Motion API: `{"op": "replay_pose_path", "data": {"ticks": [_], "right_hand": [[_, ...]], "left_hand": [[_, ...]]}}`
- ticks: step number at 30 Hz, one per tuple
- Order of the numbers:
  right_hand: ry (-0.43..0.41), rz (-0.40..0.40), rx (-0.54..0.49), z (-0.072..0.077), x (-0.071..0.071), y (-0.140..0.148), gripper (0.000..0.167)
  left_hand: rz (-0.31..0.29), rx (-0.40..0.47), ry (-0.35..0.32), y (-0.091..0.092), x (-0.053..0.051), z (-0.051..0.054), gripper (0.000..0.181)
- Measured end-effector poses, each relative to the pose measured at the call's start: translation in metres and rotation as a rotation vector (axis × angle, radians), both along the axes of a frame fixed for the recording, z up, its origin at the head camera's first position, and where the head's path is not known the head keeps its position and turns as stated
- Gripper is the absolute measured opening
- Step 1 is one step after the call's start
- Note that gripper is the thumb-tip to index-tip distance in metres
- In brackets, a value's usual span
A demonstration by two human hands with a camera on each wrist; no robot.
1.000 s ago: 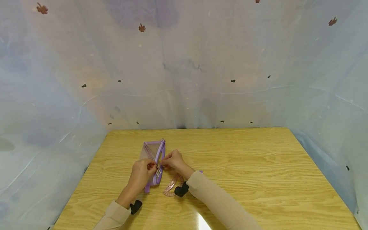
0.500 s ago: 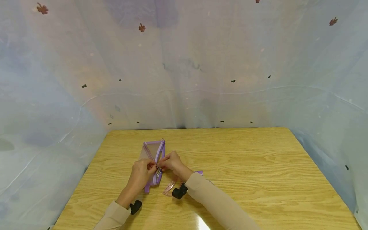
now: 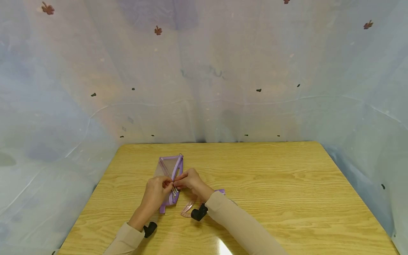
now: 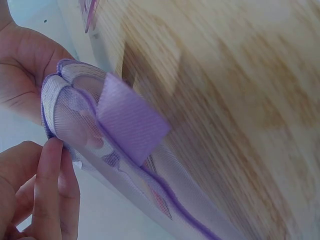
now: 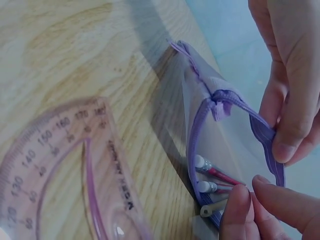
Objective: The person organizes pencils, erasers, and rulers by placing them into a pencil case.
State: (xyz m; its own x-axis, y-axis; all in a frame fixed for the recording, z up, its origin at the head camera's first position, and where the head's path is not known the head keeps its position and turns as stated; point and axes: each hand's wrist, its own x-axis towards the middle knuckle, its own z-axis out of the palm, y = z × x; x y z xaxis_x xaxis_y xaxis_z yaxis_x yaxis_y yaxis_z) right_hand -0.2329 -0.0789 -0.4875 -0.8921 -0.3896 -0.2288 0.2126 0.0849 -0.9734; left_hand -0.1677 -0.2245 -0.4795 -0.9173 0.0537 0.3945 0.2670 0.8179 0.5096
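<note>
A mesh pencil pouch with purple trim (image 3: 165, 167) lies at the left of the table, its mouth facing right. My left hand (image 3: 154, 191) pinches the purple zip edge (image 5: 262, 132) of that mouth. My right hand (image 3: 192, 181) is at the opening with thumb and fingers curled close together (image 5: 237, 205); what they pinch is hidden. Inside the mouth are white-ended pencils (image 5: 215, 171) and a pale rod (image 5: 212, 208) with a small hole in its end. Long thin shapes show through the mesh. A purple tab (image 4: 132, 117) sticks out from the pouch's near end.
Below my right wrist lies a clear pink protractor (image 5: 65, 130), partly covered in the head view. A purple-edged thing (image 3: 221, 191) peeks from behind my right forearm. The wood-grain table (image 3: 271, 184) ends at a hanging pale curtain (image 3: 216, 117).
My right hand has shifted slightly left, bringing its fingertips up to those of my left hand at the pouch mouth. In the last half second little has moved, and the left hand stays put.
</note>
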Motion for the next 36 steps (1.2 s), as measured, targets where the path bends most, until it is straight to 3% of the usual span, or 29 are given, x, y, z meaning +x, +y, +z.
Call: {"op": "replay_pose_path", "data": {"ticks": [10, 28, 36], "right_hand": [[0.078, -0.022, 0.034, -0.0032, -0.0018, 0.0014, 0.01], [0.279, -0.011, 0.242, -0.0071, -0.0035, 0.0074, 0.011], [0.328, 0.012, 0.317, -0.0096, -0.0034, 0.0073, 0.014]], "left_hand": [[-0.002, 0.01, -0.011, 0.0004, 0.0007, 0.0004, 0.007], [-0.015, 0.029, -0.002, 0.0013, -0.0001, 0.0, 0.008], [-0.016, 0.024, -0.006, 0.0005, -0.0006, -0.0006, 0.009]]}}
